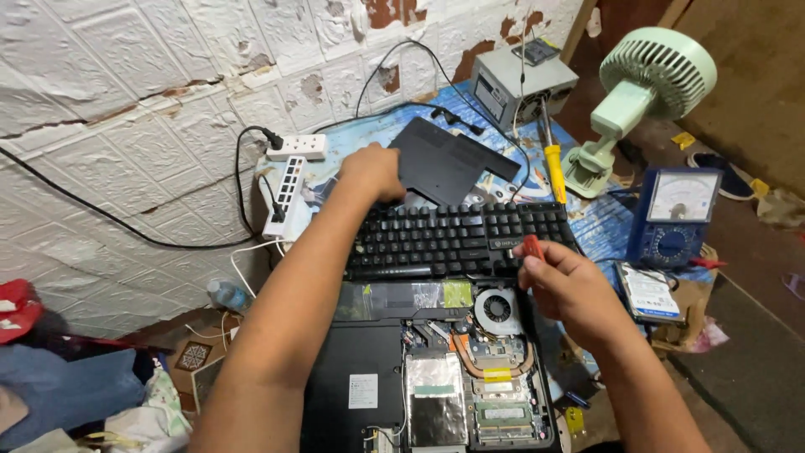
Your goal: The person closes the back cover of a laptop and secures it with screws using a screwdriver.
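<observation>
An opened black laptop (352,369) lies bottom-up in front of me, its fan (497,308), copper heat pipe and memory boards exposed. Beyond it sits a black keyboard (457,235). My left hand (370,172) reaches over the keyboard and grips a black plastic cover panel (449,161) by its near left corner. My right hand (570,289) hovers over the laptop's right side, closed around a red-handled screwdriver (533,246) whose handle sticks up out of the fist.
Two white power strips (285,180) with cables lie at the left by the wall. A yellow-handled soldering iron (553,164), grey power supply box (520,80), green fan (646,84), blue analogue multimeter (675,214) and a hard drive (650,294) sit to the right.
</observation>
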